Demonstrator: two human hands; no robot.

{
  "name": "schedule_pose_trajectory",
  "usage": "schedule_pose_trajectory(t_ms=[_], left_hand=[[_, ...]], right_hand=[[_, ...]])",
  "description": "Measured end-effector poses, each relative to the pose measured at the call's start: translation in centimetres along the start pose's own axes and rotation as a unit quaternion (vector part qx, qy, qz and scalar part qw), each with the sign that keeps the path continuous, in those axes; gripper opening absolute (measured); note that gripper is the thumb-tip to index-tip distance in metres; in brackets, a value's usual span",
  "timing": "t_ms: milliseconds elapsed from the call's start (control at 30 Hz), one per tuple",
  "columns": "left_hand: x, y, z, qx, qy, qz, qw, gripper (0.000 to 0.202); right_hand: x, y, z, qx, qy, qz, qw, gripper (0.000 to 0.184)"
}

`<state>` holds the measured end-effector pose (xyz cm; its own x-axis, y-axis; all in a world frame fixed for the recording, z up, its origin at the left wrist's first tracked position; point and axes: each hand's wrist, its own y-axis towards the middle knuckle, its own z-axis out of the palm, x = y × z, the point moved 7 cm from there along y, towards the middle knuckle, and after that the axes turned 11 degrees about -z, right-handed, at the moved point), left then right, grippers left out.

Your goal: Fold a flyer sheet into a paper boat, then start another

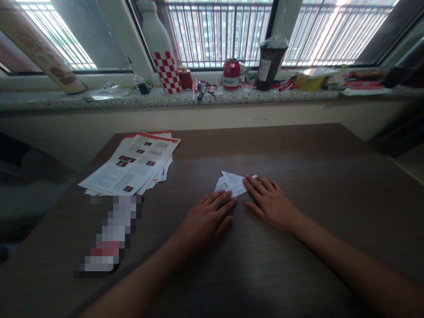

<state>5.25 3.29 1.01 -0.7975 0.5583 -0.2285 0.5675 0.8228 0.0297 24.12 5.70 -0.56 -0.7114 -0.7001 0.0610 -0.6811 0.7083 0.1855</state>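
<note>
A small folded piece of white printed paper [232,183] lies on the dark wooden table [298,150], near its middle. My left hand [207,218] rests flat with fingers stretched out, its fingertips pressing the paper's near left edge. My right hand [270,201] also lies flat with fingers spread, fingertips on the paper's right corner. Neither hand grips anything.
A stack of printed leaflets [132,163] lies at the table's left, with a pixelated object [111,236] in front of it. The stone windowsill [99,99] behind holds a checkered bottle [164,53], a red can [231,74], a dark cup [269,66] and small clutter.
</note>
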Motion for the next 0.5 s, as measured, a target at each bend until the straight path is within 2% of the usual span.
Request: schedule_pose_trajectory(t_ms=[133,200,333,500], left_hand=[[0.2,-0.2,0.4,0.029,-0.017,-0.005,0.999,0.056],[0.4,-0.3,0.6,0.036,-0.024,-0.01,0.999,0.059],[0.4,-0.6,1.0,0.046,-0.027,-0.007,0.999,0.064],[0.3,-0.7,1.2,0.06,-0.019,-0.01,0.998,0.066]], right_hand=[[0.0,-0.1,-0.2,-0.014,0.014,0.001,1.0,0.071],[0.1,-0.1,-0.3,-0.017,0.026,-0.02,0.999,0.074],[1.0,0.1,-0.4,0.003,0.062,-0.087,0.994,0.07],[0.7,0.0,0.0,0.025,0.068,-0.087,0.994,0.068]])
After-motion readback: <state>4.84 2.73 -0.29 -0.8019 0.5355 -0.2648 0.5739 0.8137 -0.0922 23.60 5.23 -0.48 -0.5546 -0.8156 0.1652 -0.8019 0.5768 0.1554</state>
